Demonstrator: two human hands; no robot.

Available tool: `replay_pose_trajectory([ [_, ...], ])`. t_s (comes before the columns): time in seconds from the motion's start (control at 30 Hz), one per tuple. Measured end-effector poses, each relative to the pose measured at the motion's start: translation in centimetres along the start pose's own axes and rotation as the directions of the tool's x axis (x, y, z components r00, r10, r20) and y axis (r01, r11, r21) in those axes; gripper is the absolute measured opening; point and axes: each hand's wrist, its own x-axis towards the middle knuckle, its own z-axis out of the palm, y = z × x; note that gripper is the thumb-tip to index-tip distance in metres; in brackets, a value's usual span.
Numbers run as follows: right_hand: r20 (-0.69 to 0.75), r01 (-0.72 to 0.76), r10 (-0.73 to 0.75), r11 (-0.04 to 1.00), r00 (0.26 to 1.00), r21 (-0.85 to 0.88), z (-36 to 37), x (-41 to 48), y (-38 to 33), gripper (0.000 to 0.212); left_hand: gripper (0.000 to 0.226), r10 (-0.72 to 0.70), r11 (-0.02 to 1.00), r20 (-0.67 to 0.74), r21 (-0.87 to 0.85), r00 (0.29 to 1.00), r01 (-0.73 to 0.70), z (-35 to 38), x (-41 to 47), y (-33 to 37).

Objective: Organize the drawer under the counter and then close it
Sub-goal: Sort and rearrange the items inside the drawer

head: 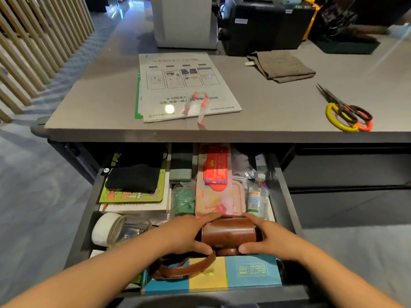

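The dark drawer (282,196) under the grey counter (106,101) is pulled out and packed with items. Near its front sits a brown leather case (229,233). My left hand (186,234) grips its left end and my right hand (266,236) grips its right end, thumbs on the near side. The case's brown strap (189,268) trails over a blue and yellow box (222,274) at the drawer's front. Behind the case lie a red and pink packet (214,178), a small clear bottle (256,201) and a green bagged item (183,201).
The drawer's left side holds a black cloth (133,176) on green booklets and a white-capped clear pouch (115,230). On the counter lie a printed sheet (184,85), a folded grey cloth (282,65) and scissors (347,110) with tape rolls. Black equipment stands behind.
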Motion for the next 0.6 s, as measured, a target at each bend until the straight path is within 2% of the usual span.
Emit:
replay_pose_trajectory([
  [0.13, -0.018, 0.059, -0.058, 0.996, 0.998, 0.062, 1.4, 1.1, -1.5, 0.067, 0.077, -0.04, 0.994, 0.013, -0.101, 0.999, 0.041, -0.8, -0.8, -1.9],
  [0.23, -0.06, 0.028, -0.033, 0.995, 0.998, -0.093, 2.9, 2.0, -2.2, 0.078, 0.077, -0.078, 0.996, 0.004, -0.035, 0.997, 0.078, -0.3, -1.5, -2.8],
  [0.3, -0.038, 0.007, -0.012, 0.992, 0.999, -0.125, 2.6, 1.8, -2.1, 0.083, 0.08, -0.087, 0.996, 0.022, 0.017, 0.996, 0.086, -0.4, -1.6, -2.6],
  [0.37, 0.033, -0.03, 0.03, 0.999, 0.999, -0.015, 1.1, 1.2, -2.0, 0.079, 0.083, -0.085, 0.996, 0.116, 0.026, 0.99, 0.082, -1.5, -1.5, -2.5],
  [0.4, 0.015, -0.035, 0.034, 0.997, 0.999, 0.067, 0.2, 1.2, -2.1, 0.069, 0.081, -0.09, 0.996, 0.145, -0.006, 0.985, 0.092, -2.2, -1.4, -2.5],
  [0.43, -0.075, -0.028, 0.039, 0.989, 0.996, 0.144, -0.5, 1.3, -2.3, 0.057, 0.074, -0.12, 0.99, 0.113, -0.055, 0.986, 0.127, -2.9, -1.0, -2.4],
  [0.47, -0.217, -0.006, 0.047, 0.982, 0.975, 0.189, -1.2, 1.8, -2.5, 0.045, 0.064, -0.189, 0.975, 0.015, -0.114, 0.982, 0.19, -3.4, -0.5, -2.3],
  [0.53, -0.436, 0.002, 0.089, 0.979, 0.896, 0.205, -1.8, 3.5, -3.3, 0.035, 0.05, -0.37, 0.923, -0.256, -0.208, 0.893, 0.323, -3.6, 0.7, -1.7],
  [0.6, -0.443, -0.072, 0.167, 0.972, 0.881, 0.224, -1.6, 5.6, -4.7, 0.038, 0.043, -0.444, 0.888, -0.343, -0.295, 0.828, 0.353, -3.1, 1.9, -0.9],
])
